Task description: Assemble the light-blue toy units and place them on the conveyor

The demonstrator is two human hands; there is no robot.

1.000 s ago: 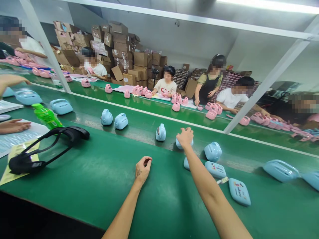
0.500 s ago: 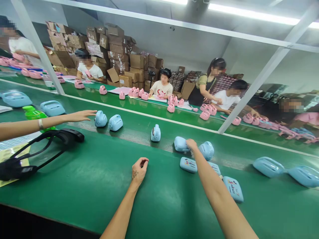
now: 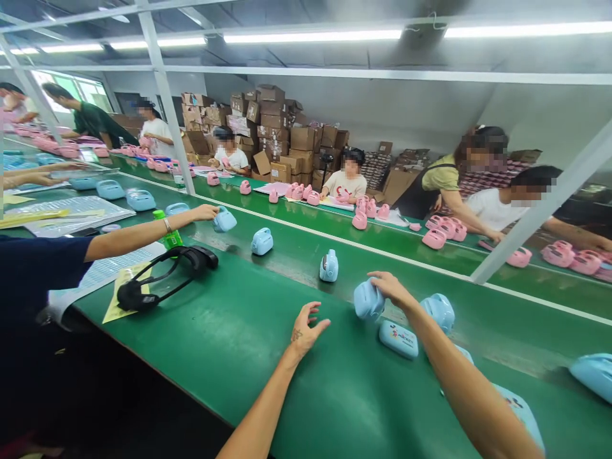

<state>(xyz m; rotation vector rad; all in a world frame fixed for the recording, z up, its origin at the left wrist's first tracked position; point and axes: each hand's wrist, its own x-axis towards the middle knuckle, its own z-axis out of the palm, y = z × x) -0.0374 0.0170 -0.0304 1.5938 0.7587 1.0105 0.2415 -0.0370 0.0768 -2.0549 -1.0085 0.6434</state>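
Observation:
My right hand [image 3: 391,288] grips a light-blue plastic housing with a handle [image 3: 367,302], tilted and raised off the green surface. My left hand [image 3: 306,330] hovers to the left of it, fingers spread and holding nothing. Just below the gripped housing lies a flat light-blue lid with a cartoon print [image 3: 399,340]. A second printed lid [image 3: 523,414] is partly hidden by my right forearm. Behind that forearm stands another light-blue housing [image 3: 438,312]. Farther left, an upright housing [image 3: 329,266] rests on the belt.
At left, a co-worker's hand [image 3: 208,213] holds a blue housing [image 3: 224,220]. A black strapped headset [image 3: 191,258], a green bottle [image 3: 172,237] and printed sheets [image 3: 83,213] lie nearby. White posts [image 3: 540,210] rise beyond the belt. Several people work on pink housings [image 3: 434,238] opposite.
My right hand has lifted the blue housing and brought it left toward my left hand, whose fingers have opened. The view has turned left. A co-worker has taken hold of a housing.

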